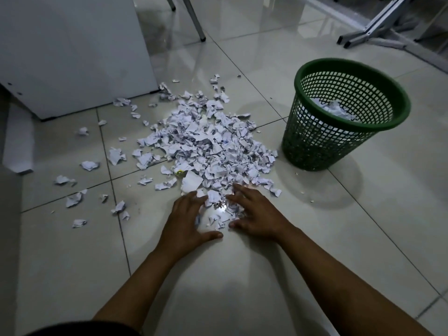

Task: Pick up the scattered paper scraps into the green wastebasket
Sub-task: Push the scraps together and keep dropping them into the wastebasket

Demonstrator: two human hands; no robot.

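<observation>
While my left hand and right hand cup, fingers spread, gripping nothing, white torn paper scraps heaped at 12 o'clock; green mesh plastic wastebasket at 2 o'clock. Risk: loose scoop sheds bits, strays at 10 o'clock missed.

One green wastebasket stood on the floor, and two hands were in view, a left hand and a right hand. The paper scraps were far too many to count: one large heap of them lay together, with roughly fifteen to twenty loose ones scattered apart on the heap's left side, and more lay inside the basket, their number hidden. One white cabinet was there.
</observation>
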